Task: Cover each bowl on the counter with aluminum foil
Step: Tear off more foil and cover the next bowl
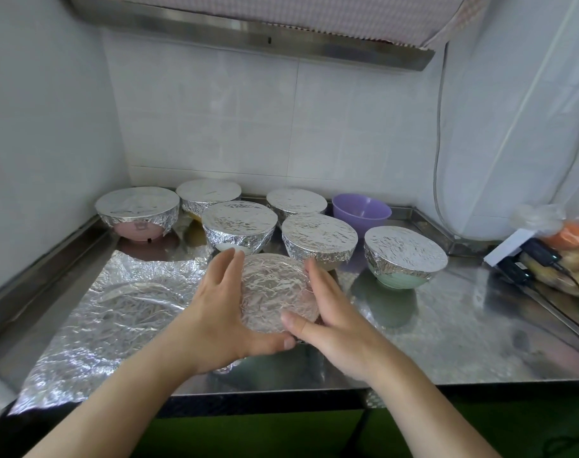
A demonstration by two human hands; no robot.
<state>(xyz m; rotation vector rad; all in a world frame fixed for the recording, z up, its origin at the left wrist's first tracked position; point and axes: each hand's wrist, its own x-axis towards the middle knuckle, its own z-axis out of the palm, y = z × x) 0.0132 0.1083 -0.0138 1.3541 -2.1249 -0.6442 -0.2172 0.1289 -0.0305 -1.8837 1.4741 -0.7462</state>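
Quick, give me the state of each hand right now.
Left hand: open, fingers straight, pressing the side of the foil-covered bowl.
Right hand: open, fingers straight, pressing the bowl's other side.

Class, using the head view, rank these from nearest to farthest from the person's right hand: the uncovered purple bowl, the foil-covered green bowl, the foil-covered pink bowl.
From the right hand:
1. green bowl, just right of it.
2. purple bowl, behind, near the wall.
3. pink bowl, far left corner.
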